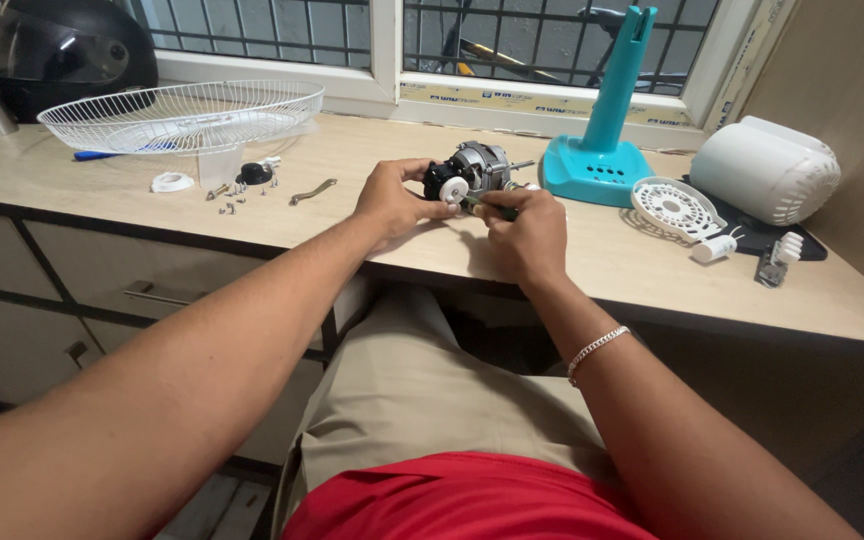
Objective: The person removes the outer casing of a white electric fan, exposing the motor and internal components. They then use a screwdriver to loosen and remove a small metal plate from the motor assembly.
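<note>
The fan motor [474,172] sat on the wooden counter [352,180], just left of the teal fan stand [600,150]. The left hand [390,200] was closed on the motor's near left side, fingers touching its white knob [453,189]. The right hand [524,232] gripped a green-handled screwdriver [489,208] against the motor's front. Well left of the stand lay a white wire guard [182,115], dish-like, with loose screws [227,195] beside it.

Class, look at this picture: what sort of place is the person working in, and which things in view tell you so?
Probably a home worktop used for a repair, not a workshop: a wooden counter with drawers under a barred window. A wire fan guard, a teal fan stand and loose screws lie about while both hands hold a small fan motor.
</note>
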